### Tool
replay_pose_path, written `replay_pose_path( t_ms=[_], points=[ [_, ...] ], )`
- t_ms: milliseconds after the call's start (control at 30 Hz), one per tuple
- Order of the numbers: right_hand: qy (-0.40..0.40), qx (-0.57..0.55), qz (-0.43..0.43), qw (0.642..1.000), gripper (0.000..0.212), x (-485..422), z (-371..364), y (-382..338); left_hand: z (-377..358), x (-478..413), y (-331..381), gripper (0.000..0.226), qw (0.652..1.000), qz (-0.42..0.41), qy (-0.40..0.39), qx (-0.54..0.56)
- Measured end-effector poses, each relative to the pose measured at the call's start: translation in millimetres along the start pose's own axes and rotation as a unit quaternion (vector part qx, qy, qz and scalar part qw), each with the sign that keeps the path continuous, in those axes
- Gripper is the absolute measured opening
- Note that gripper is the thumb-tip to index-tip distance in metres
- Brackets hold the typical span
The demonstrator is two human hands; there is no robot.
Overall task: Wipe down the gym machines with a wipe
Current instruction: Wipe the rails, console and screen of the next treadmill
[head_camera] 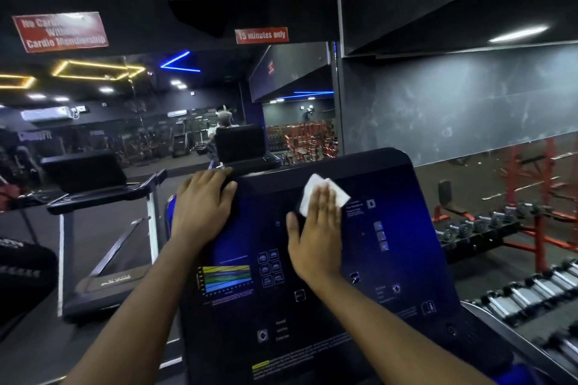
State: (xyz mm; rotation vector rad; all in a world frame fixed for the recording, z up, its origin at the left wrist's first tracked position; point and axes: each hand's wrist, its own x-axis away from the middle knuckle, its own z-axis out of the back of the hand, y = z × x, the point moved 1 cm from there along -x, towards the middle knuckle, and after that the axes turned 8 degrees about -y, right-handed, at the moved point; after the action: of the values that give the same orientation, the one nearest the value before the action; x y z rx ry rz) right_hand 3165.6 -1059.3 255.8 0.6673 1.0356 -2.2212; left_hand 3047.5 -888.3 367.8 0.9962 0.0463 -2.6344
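Note:
A dark treadmill console (391, 228) with printed charts and icons fills the middle of the head view. My right hand (316, 231) lies flat on the upper part of its panel, straight fingers pressing a white wipe (316, 189) that sticks out past the fingertips. My left hand (200, 203) rests on the console's top left corner, fingers curled over the edge.
A mirror wall ahead reflects the gym and a second treadmill (103, 197) stands to the left. A rack of dumbbells (506, 291) runs along the right, with red frames (538, 197) behind it. Red signs (261, 35) hang above.

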Motion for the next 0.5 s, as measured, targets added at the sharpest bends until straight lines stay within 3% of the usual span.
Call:
replay_pose_path(
  t_ms=[67, 133, 267, 333, 500],
  points=[
    [-0.046, 0.023, 0.106, 0.993, 0.076, 28.3, -5.3, -0.7, 2.4, 5.6, -15.9, 0.039, 0.999, 0.05, 0.002, -0.003],
    [-0.035, 0.052, 0.118, 0.991, 0.073, 39.4, -8.5, 15.3, 1.4, 10.8, -31.0, 0.042, 0.998, 0.043, -0.037, -0.001],
    [0.055, -0.001, -0.116, 0.992, 0.075, 2.0, -8.9, 6.2, 10.5, 11.1, -49.5, 0.06, 0.991, -0.003, -0.087, 0.098],
    [0.058, -0.042, -0.144, 0.987, 0.077, -10.4, -14.3, -25.8, 14.3, 9.3, -52.8, 0.059, 0.986, -0.008, -0.092, 0.137],
    [-0.031, 0.041, 0.085, 0.995, 0.073, 47.9, -38.6, -71.8, 16.2, 9.9, -61.2, 0.051, 0.974, -0.036, -0.092, 0.205]
  ],
)
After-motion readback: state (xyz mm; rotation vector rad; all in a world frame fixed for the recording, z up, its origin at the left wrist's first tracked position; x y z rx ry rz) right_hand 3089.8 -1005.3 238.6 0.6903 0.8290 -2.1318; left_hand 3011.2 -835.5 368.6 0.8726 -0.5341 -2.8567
